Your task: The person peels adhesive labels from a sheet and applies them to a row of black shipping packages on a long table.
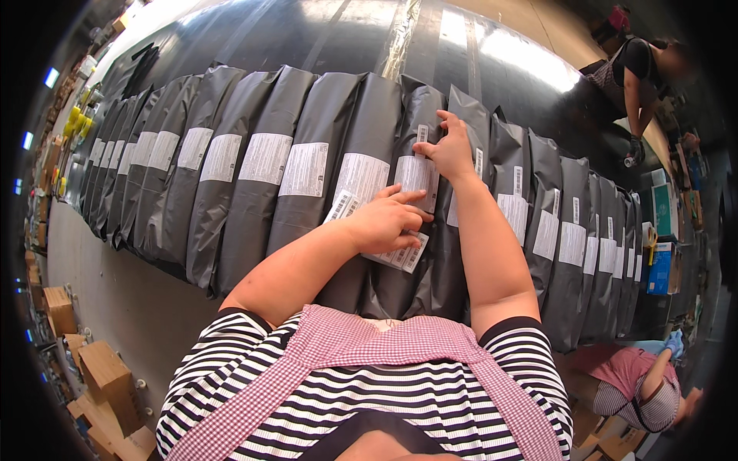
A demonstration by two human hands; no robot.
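A: Which bag do the hands attend to?
B: The gray bag (421, 100) near the middle of the row, lying on its side with its white label (415, 173) up and a small barcode strip (422, 133) above that label.

A: And the 2 hands?
B: The right hand (452, 154) is loose, thumb and fingers spread at the bag's face just beside the strip, with nothing seen between them. The left hand (388, 221) has bent fingers over a barcode sheet (403, 255); whether it pinches the sheet cannot be told, as the palm hides the contact.

A: How far along is the work?
B: To the right, several bags show 2 markings, such as the strip (518, 180) above a label. These appear done, and the bag at the hands nearly or fully so. To the left, the nearer bags (292, 215) show only 1 label each, so they appear left to do. The farthest are too small to judge.
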